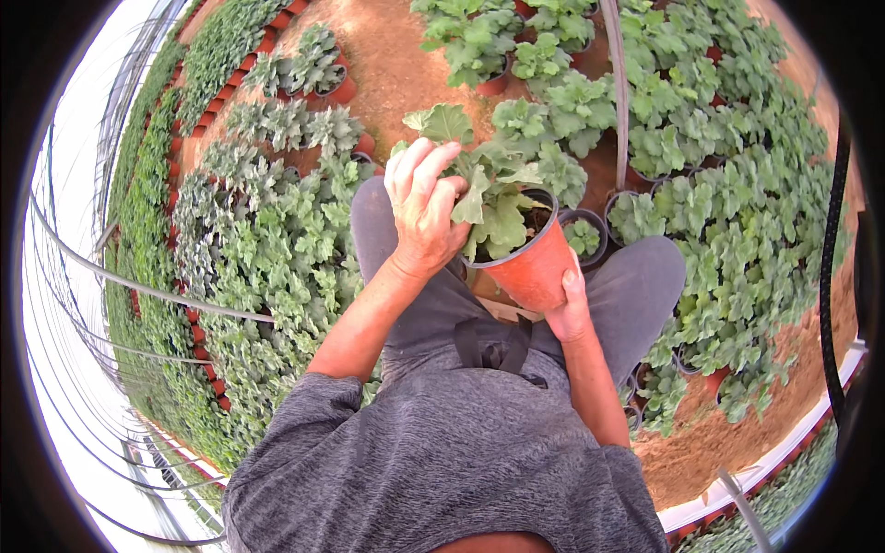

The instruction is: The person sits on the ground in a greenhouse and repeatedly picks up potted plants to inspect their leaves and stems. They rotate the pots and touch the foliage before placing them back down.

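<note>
An orange-red plastic pot with a dark rim is tilted between my knees, its mouth towards the left. My right hand grips it low on its right side, thumb on the outer wall. A broad-leaved green plant leans out of the pot, with some dark soil showing inside. My left hand is curled around the foliage from the left, fingers against the leaves. One large pale green leaf stands up beyond those fingertips. The hand hides part of the stems.
A small plant in a dark-rimmed pot stands just beyond my right knee. Dense potted plants spread to the right, others to the left. A thin post rises among the right-hand pots. Bare reddish soil runs ahead.
</note>
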The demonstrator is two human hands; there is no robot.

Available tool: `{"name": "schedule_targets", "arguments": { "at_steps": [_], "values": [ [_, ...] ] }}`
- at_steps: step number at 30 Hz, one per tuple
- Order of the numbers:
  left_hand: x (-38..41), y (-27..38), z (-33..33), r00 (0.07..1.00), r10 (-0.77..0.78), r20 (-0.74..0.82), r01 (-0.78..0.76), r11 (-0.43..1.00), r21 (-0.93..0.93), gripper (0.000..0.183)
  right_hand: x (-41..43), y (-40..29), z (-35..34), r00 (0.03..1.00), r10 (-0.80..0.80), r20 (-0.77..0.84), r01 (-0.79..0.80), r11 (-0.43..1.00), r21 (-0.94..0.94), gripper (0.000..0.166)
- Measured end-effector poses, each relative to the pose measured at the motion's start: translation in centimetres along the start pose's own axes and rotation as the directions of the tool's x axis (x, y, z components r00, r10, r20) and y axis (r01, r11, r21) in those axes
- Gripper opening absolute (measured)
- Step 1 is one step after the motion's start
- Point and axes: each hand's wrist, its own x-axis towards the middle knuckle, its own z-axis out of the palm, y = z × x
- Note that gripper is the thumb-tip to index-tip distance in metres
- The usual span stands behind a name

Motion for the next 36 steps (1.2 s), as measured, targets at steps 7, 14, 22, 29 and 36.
{"name": "schedule_targets", "arguments": {
  "at_steps": [7, 14, 22, 29, 36],
  "values": [
    [0.0, 1.6, -0.6, 0.986, -0.157, -0.058, 0.157, 0.988, -0.004, 0.028, 0.2, -0.2, 0.4, 1.0, -0.005, 0.024, 0.004, 0.998, 0.066, 0.095],
    [0.5, 1.1, -1.2, 0.958, -0.267, -0.103, 0.27, 0.963, 0.016, 0.023, 0.5, 0.3, 0.4, 0.999, -0.008, 0.045, 0.005, 0.998, 0.059, 0.093],
    [4.6, -4.0, -7.1, 0.968, -0.246, -0.052, 0.25, 0.961, 0.121, 0.016, -0.5, 0.7, -1.3, 0.998, 0.046, 0.032, -0.05, 0.991, 0.122, 0.095],
    [5.7, 1.0, -7.5, 0.992, 0.023, 0.126, -0.013, 0.996, -0.084, 0.022, -0.1, 0.3, -0.3, 0.998, -0.056, 0.014, 0.056, 0.998, -0.002, 0.099],
    [3.7, 0.7, -5.1, 0.935, -0.187, 0.301, 0.188, 0.982, 0.024, 0.016, -0.2, -0.1, 0.4, 0.994, -0.107, 0.008, 0.107, 0.991, -0.076, 0.102]
  ]
}}
